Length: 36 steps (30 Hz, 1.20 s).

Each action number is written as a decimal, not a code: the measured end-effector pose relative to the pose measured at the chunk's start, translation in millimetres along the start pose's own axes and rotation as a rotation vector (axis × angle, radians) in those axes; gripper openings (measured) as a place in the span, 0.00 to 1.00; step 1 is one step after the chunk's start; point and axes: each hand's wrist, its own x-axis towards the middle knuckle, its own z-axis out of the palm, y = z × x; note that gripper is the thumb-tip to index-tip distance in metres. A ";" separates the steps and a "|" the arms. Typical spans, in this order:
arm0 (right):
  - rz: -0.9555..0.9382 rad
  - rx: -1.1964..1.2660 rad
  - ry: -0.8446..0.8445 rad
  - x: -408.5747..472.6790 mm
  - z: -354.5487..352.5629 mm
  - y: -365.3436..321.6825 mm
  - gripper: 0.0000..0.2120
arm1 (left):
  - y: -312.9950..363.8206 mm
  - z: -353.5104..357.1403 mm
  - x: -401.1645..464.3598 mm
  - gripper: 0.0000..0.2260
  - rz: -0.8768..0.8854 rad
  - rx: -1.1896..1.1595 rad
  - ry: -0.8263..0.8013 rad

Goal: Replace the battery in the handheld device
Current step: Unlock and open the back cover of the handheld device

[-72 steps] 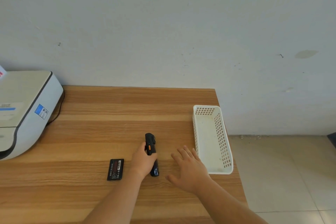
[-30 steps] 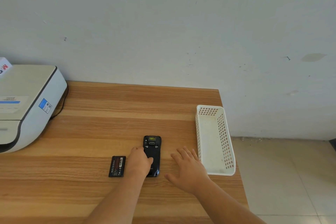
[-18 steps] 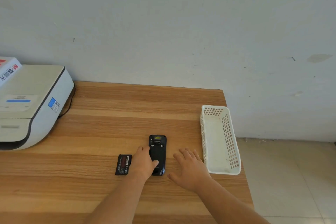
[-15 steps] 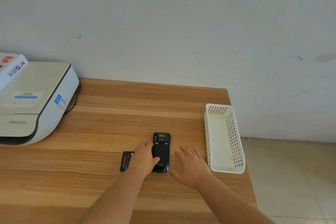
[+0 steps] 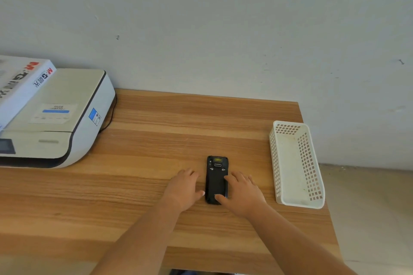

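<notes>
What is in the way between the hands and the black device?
Nothing visible. The handheld device lies back-up on the table, with the left hand beside its left edge and the right hand already touching its right edge and lower end.

The wooden table carries a printer far left, a black handheld device near centre, and a white basket right.

Even, soft daylight; faint shadows under hands; slight blur, wide-angle bending at edges.
</notes>
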 end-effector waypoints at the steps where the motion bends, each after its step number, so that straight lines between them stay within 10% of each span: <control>1: 0.008 0.002 -0.003 0.9 1.6 0.4 0.37 | -0.5 0.5 1.4 0.26 0.007 0.007 -0.003; 36: -0.066 0.007 0.134 67.7 -10.3 16.0 0.11 | 10.3 -16.0 76.3 0.08 0.298 0.142 0.105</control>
